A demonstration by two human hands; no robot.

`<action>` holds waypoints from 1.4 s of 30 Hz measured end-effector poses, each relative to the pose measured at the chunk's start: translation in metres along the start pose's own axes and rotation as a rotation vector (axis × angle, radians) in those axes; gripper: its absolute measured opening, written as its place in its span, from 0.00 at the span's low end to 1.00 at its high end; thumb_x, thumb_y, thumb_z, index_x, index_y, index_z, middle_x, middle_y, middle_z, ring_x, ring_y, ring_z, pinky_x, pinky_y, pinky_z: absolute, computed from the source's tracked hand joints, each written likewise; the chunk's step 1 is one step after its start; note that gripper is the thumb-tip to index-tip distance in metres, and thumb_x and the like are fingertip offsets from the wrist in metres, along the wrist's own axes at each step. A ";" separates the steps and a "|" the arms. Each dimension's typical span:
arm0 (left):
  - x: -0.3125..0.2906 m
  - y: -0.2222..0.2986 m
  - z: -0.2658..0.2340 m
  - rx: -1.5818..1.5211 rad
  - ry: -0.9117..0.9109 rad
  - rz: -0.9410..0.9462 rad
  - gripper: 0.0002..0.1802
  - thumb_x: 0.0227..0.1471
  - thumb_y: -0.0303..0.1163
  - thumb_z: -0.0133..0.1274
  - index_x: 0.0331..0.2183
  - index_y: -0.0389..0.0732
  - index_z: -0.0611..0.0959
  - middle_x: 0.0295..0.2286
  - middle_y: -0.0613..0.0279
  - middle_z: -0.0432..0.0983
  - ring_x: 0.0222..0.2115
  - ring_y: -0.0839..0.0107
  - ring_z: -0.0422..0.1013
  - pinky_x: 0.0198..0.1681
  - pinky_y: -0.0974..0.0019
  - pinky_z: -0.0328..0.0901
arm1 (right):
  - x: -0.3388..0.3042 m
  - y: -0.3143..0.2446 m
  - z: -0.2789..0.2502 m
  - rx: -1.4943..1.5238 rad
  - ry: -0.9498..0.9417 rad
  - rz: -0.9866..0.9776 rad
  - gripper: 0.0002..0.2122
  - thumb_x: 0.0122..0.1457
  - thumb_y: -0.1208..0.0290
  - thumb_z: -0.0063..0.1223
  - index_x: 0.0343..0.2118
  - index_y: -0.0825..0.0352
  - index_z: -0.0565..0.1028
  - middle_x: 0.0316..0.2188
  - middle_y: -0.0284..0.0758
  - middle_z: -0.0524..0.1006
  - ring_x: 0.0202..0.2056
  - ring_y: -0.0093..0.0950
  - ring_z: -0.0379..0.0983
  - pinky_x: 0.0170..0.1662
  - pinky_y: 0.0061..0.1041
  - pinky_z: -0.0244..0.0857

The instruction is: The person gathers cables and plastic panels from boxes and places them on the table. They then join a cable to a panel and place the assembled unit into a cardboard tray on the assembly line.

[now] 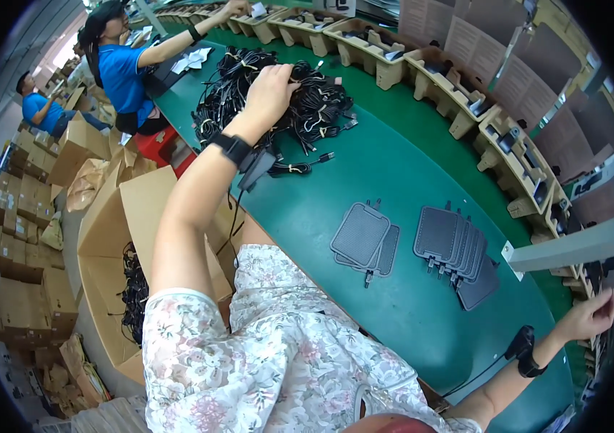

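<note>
left hand point(271, 92) lies over black cables point(316, 108), right hand point(594, 316) near molded trays point(522, 207); whether either grips anything cannot be determined.

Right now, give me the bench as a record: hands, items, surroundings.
left hand: at the pile of bundled black cables; grip unclear
right hand: out near the moulded trays; contents unclear
table: green; bears the pile and two groups of flat dark panels
carton: open, on the left, more cables inside
nearest co-worker: blue shirt, arm outstretched
</note>
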State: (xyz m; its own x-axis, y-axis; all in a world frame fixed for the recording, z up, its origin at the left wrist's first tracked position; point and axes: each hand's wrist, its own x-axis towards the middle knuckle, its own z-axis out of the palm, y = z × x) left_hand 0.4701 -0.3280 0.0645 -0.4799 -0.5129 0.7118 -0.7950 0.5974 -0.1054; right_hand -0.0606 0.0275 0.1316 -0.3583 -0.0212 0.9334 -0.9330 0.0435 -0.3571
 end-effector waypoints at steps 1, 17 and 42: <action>0.003 0.017 -0.007 -0.118 -0.046 -0.072 0.14 0.39 0.28 0.56 0.34 0.40 0.75 0.28 0.56 0.73 0.36 0.55 0.68 0.39 0.58 0.63 | -0.003 -0.019 0.000 0.092 -0.099 -0.028 0.10 0.58 0.73 0.49 0.39 0.76 0.71 0.35 0.39 0.74 0.35 0.25 0.70 0.39 0.21 0.66; 0.015 0.164 -0.077 -0.705 -0.325 0.004 0.16 0.45 0.26 0.53 0.38 0.35 0.71 0.36 0.57 0.70 0.37 0.57 0.67 0.38 0.61 0.65 | -0.059 -0.214 0.123 0.460 -1.257 0.182 0.12 0.59 0.67 0.46 0.43 0.68 0.68 0.26 0.35 0.74 0.29 0.25 0.71 0.35 0.22 0.63; 0.002 0.321 -0.023 -1.932 -1.570 -0.173 0.15 0.59 0.38 0.40 0.45 0.41 0.71 0.33 0.62 0.72 0.35 0.76 0.70 0.37 0.72 0.66 | -0.070 -0.148 -0.011 0.002 -1.330 -0.395 0.20 0.51 0.69 0.54 0.48 0.63 0.67 0.35 0.40 0.74 0.39 0.37 0.71 0.50 0.38 0.60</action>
State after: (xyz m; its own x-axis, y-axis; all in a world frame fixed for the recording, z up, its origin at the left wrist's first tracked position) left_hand 0.2224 -0.1229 0.0481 -0.9737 0.0621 -0.2193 -0.2279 -0.2833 0.9316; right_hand 0.1034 0.0339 0.1196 0.1663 -0.9571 0.2374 -0.9784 -0.1901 -0.0812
